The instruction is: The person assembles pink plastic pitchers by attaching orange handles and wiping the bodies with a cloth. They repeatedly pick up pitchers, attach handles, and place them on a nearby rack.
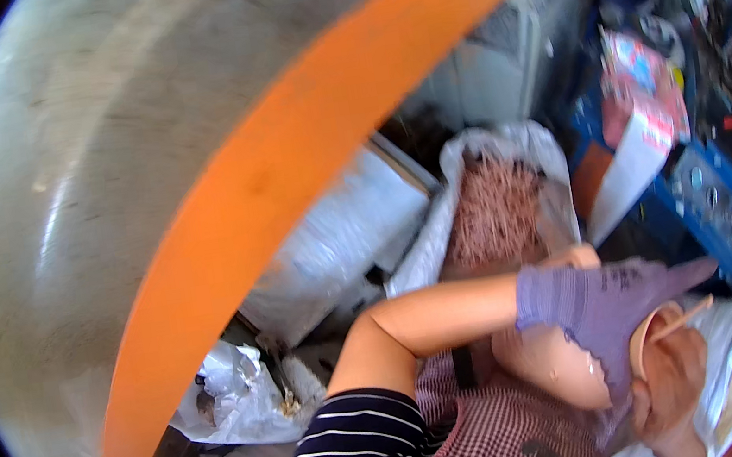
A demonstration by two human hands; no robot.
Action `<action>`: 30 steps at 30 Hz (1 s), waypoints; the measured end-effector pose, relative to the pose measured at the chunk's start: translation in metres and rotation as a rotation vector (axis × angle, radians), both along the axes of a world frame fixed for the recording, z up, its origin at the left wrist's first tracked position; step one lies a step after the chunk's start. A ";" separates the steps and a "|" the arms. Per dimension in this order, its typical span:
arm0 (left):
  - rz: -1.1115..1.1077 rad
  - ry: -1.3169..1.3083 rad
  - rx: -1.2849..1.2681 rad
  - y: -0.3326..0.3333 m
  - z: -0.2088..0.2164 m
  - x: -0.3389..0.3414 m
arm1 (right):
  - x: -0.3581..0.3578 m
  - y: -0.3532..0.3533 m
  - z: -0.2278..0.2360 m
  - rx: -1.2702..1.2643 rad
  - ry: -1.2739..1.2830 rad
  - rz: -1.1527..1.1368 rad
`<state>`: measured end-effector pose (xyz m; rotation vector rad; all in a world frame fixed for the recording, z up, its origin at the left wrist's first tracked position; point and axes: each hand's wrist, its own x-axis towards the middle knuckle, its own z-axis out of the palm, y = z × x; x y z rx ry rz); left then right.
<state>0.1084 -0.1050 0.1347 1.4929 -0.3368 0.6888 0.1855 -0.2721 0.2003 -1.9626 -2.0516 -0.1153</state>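
Left hand [650, 282]: inside purple knitted glove [572, 298], finger closure cannot be told | Bare right hand [669, 368]: fingers bent against thin beige curved band [641, 344], grip cannot be told | Glove and band: right of red-white checked apron [508, 438], near open white sack [550, 142] containing tangled pink strips [496, 210]

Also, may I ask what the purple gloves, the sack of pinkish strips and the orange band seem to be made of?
Purple gloves: matte knitted fabric, judging by the ribbing. White sack: probably plastic with a slight sheen, given its creases, though blurred. Orange band: perhaps painted metal or plastic, smooth and evenly coloured.
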 end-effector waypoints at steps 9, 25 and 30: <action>-0.109 0.054 0.132 -0.008 -0.007 0.014 | 0.012 -0.004 0.012 -0.097 0.313 0.114; 0.527 0.141 0.604 0.050 0.026 0.026 | 0.095 0.013 0.014 0.023 -0.139 0.280; 0.779 0.151 0.648 0.066 0.019 0.033 | 0.132 -0.056 -0.044 0.115 -0.058 -0.120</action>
